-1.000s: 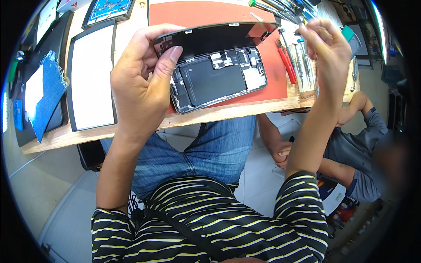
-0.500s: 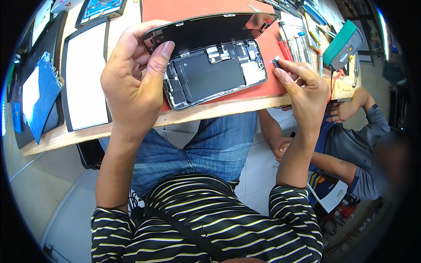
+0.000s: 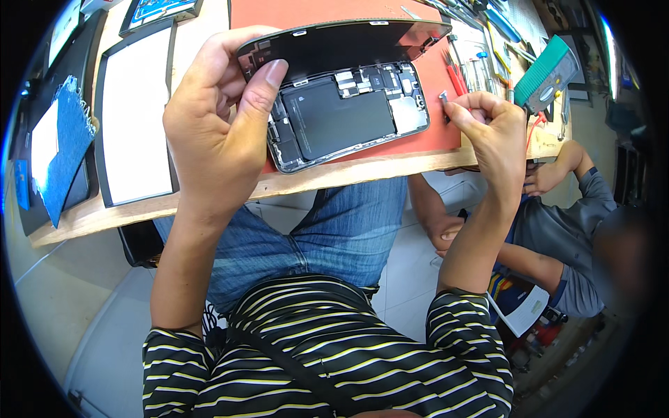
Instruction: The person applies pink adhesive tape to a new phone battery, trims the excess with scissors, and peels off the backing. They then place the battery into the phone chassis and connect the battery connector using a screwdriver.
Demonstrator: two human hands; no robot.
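Observation:
My left hand (image 3: 212, 132) is closed on the left end of a phone screen (image 3: 334, 54), its thumb over the near face. The screen stands tilted up along the far side of the opened phone body (image 3: 343, 122). Inside the body a large black battery and several metal-shielded parts show. To the right of the phone, my right hand (image 3: 493, 143) pinches a small silver and dark part (image 3: 444, 97) between thumb and fingertips, apart from the phone. Its exact kind is too small to make out. The phone is over a red mat (image 3: 279, 10).
A green multimeter (image 3: 543, 76) with a red lead lies at the right. Screwdrivers and tweezers (image 3: 481, 70) crowd the far right. At the left are a white tray with a dark rim (image 3: 174, 104) and a blue cloth (image 3: 70, 139). Another person's arms (image 3: 557, 167) rest near the table's right end.
The phone and screen have shifted slightly right in view. My right hand has turned the small part, so a silver end now points upward.

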